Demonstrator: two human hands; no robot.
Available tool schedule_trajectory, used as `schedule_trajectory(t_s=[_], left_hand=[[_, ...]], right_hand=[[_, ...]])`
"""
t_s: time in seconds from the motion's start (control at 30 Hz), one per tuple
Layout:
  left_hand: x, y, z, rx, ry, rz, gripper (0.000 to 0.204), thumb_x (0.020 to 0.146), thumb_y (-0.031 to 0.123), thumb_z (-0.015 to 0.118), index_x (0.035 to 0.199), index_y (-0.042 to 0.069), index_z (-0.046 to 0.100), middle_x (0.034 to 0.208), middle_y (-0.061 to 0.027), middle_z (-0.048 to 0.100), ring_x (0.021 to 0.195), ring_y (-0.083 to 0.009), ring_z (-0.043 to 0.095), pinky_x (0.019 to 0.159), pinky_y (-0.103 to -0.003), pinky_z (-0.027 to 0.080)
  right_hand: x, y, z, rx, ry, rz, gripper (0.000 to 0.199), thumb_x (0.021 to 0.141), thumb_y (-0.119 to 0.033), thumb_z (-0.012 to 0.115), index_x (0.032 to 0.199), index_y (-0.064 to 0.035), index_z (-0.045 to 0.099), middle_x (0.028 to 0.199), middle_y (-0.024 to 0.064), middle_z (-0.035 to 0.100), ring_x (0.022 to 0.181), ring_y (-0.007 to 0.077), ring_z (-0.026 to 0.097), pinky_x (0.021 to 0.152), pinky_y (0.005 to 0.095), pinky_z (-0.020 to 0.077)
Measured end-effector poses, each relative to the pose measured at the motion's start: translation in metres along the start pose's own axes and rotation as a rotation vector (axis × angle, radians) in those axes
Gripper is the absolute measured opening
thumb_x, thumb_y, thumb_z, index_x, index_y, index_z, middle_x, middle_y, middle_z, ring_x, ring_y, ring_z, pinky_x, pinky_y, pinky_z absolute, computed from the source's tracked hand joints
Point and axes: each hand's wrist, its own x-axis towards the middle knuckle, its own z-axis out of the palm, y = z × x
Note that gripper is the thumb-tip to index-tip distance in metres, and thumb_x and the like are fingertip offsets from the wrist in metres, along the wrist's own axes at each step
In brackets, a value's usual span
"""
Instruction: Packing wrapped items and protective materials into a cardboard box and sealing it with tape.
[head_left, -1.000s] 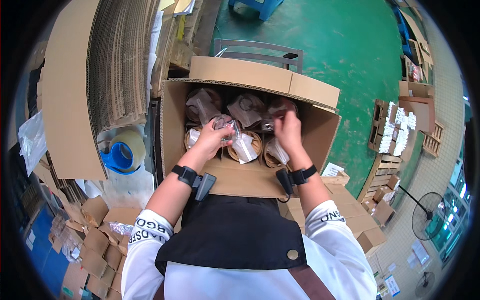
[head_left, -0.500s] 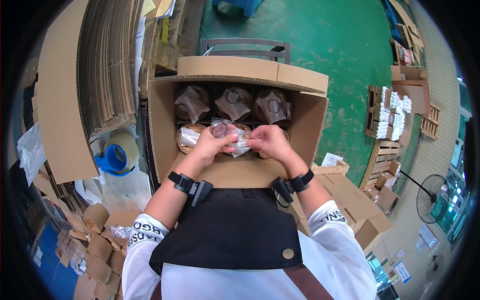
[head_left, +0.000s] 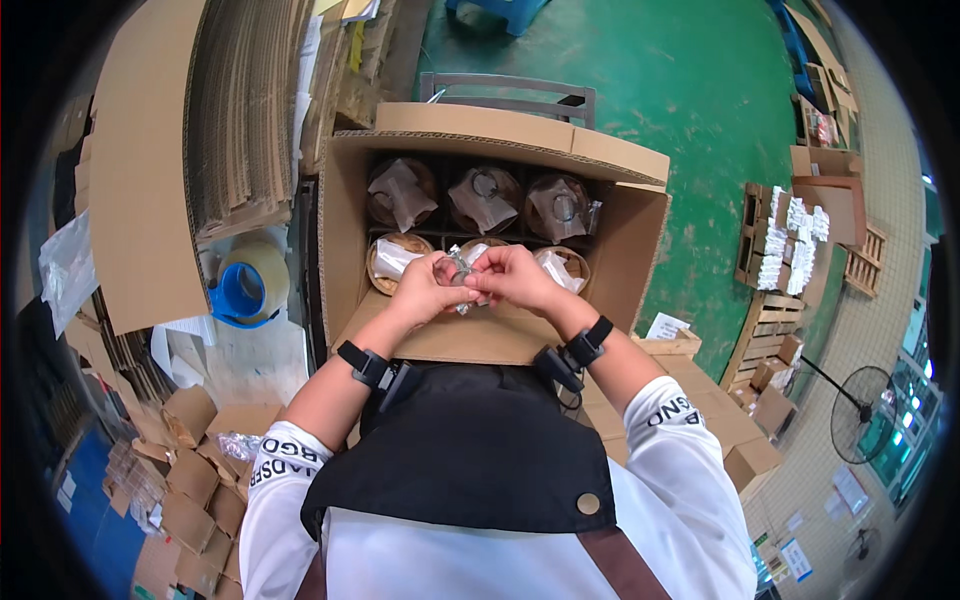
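Note:
My left hand (head_left: 424, 292) and my right hand (head_left: 518, 280) meet over the near row of an open cardboard box (head_left: 345, 220). Between their fingertips is a small clear plastic packet (head_left: 457, 268), crinkled and shiny, gripped from both sides. Its contents are mostly hidden by my fingers. Inside the box, dark dividers part two rows of round containers. Each far container, such as the middle one (head_left: 484, 198), carries a packet with a ring shape on it. In the near row, a white packet (head_left: 394, 260) lies on the left container, and another white packet (head_left: 560, 270) on the right one.
Left of the box, a blue tape dispenser (head_left: 236, 292) with a wide roll stands by a tall stack of flat cardboard (head_left: 245, 120). Behind the box is a dark metal chair frame (head_left: 510, 90). Closed cartons (head_left: 690, 385) sit at my right, and a fan (head_left: 862, 412) beyond.
My hands have drawn closer together around the clear packet, now covering most of it. My right hand has moved left, uncovering the near right container. The view has shifted slightly.

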Motion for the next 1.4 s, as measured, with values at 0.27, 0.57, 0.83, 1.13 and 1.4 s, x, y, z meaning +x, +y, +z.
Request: schedule_trajectory(t_s=[0.27,0.57,0.83,1.13,1.4], left_hand=[[-0.013,-0.012,-0.039,0.087,0.14,-0.226,0.02,0.093,0.024,0.061,0.09,0.006,0.056,0.078,-0.0005,0.058,0.065,-0.008,0.057,0.054,-0.022,0.048],[-0.066,0.004,-0.051,0.293,0.236,0.106,0.023,0.092,0.023,0.062,0.102,0.002,0.06,0.08,-0.001,0.06,0.075,-0.0071,0.055,0.071,-0.023,0.047],[-0.175,0.025,-0.077,-0.06,0.303,0.088,0.024,0.094,0.015,0.059,0.114,0.001,0.056,0.097,0.0016,0.058,0.087,-0.0044,0.054,0.079,-0.019,0.045],[-0.214,0.085,-0.122,-0.724,0.344,0.459,0.058,0.095,0.048,0.051,0.13,0.003,0.047,0.115,-0.0166,0.061,0.093,-0.0261,0.066,0.06,-0.032,0.059],[-0.23,0.133,-0.099,-0.708,0.593,0.724,0.029,0.096,0.031,0.056,0.11,0.006,0.06,0.089,-0.0042,0.068,0.068,-0.0139,0.065,0.047,-0.024,0.046]], right_hand=[[0.037,0.047,-0.03,-0.926,0.289,-0.124,0.021,0.074,-0.012,0.072,0.092,-0.0009,0.07,0.077,0.018,0.068,0.073,0.0302,0.068,0.067,0.037,0.0531],[0.014,0.038,-0.026,-1.297,0.361,-0.169,0.021,0.082,-0.016,0.059,0.097,-0.0073,0.071,0.086,0.0196,0.068,0.083,0.0363,0.066,0.078,0.0439,0.052],[0.072,-0.002,0.055,-0.645,0.22,-0.279,0.022,0.065,-0.008,0.073,0.078,-0.0028,0.057,0.073,0.0177,0.064,0.074,0.0364,0.065,0.068,0.0417,0.051],[0.047,-0.065,0.08,-1.062,0.199,-0.504,0.028,0.078,-0.021,0.072,0.097,-0.0017,0.064,0.092,0.0163,0.066,0.081,0.0345,0.065,0.072,0.0396,0.0521],[-0.082,-0.237,0.147,-1.108,0.519,-1.247,0.044,0.076,-0.004,0.07,0.118,-0.0071,0.058,0.121,0.0121,0.057,0.112,0.0293,0.055,0.093,0.0394,0.0459]])
